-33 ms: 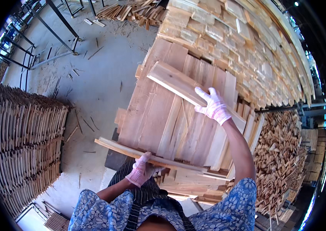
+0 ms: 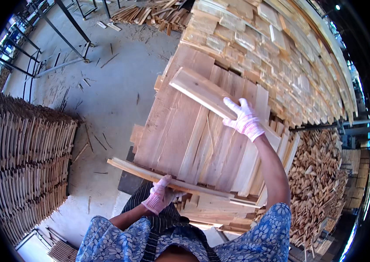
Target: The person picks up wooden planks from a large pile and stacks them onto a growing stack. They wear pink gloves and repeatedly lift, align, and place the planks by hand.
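My left hand [image 2: 160,196], in a white and pink knit glove, is closed around a long narrow wooden strip [image 2: 133,168]. The strip lies crosswise at the near edge of the stack, its left end sticking out past it. Farther off, my right hand [image 2: 244,118], gloved alike, grips a wide plank [image 2: 202,91] by its near long edge, thumb at that edge and fingers over the top. This plank slants across the stack of flat boards [image 2: 174,124], whose top boards run away from me side by side. The undersides of both held pieces are hidden.
A tall stack of pale boards [image 2: 259,48] rises beyond on the right. Bundled strips [image 2: 32,161] stand at the left. Wood pieces [image 2: 316,183] are heaped at the right. A metal frame [image 2: 69,32] and scraps lie across the grey floor [image 2: 119,87].
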Demonstrator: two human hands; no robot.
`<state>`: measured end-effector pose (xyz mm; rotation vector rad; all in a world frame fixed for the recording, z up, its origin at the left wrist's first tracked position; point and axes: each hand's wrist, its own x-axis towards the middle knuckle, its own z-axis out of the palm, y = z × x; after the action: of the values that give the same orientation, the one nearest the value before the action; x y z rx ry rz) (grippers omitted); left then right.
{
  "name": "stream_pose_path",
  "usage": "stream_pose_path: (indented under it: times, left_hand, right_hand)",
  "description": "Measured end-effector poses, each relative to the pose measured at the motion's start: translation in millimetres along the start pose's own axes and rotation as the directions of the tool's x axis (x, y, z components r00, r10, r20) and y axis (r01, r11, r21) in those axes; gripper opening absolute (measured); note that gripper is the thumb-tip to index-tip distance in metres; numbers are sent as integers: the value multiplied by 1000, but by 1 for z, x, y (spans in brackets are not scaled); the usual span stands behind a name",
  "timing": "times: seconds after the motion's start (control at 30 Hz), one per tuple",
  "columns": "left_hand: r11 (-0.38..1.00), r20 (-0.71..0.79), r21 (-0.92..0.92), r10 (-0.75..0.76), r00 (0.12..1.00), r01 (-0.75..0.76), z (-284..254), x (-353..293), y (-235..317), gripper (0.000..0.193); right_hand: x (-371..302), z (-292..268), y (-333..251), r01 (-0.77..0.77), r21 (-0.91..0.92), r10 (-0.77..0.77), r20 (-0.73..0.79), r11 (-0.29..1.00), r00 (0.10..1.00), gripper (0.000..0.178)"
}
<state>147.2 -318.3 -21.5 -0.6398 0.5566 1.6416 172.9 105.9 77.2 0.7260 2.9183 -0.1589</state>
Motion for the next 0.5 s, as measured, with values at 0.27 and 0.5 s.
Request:
stream_pose_path:
  times: [0.27,0.5]
  left_hand:
    - [1000,-88,4,-16,996,16,9,-9,3,59]
    - [993,-28,120,6,1000,-3,13,-19,5,73]
  right_hand:
    - [111,-37,22,12,-57,-10,43,998,999,83]
    - [128,-30,20,4,11,-6,196,1000,981,85]
